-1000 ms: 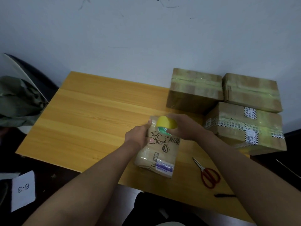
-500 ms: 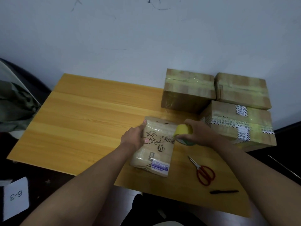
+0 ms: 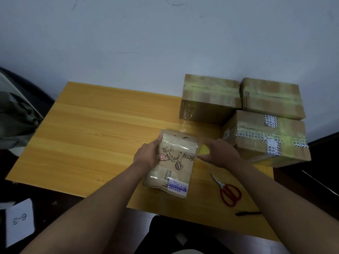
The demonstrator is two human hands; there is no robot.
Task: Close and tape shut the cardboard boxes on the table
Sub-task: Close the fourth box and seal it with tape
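Scissors (image 3: 227, 189) and a black pen (image 3: 248, 213) lie nearest me at about 4 o'clock from the small box (image 3: 172, 164), which sits mid-table with its long axis running 6 to 12. My left hand (image 3: 147, 156) clamps its 9 o'clock edge; my right hand (image 3: 218, 153), curled around the yellow tape roll (image 3: 204, 150), is just beside the 3 o'clock edge. Judging by that, the next pull runs across the box's short axis. Three taped boxes (image 3: 266, 136) sit far off at 1 o'clock on the table (image 3: 91, 134).

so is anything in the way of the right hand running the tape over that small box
Nothing visible. The right hand holds the tape roll against the small box; the left hand steadies its other edge. The scissors lie clear.
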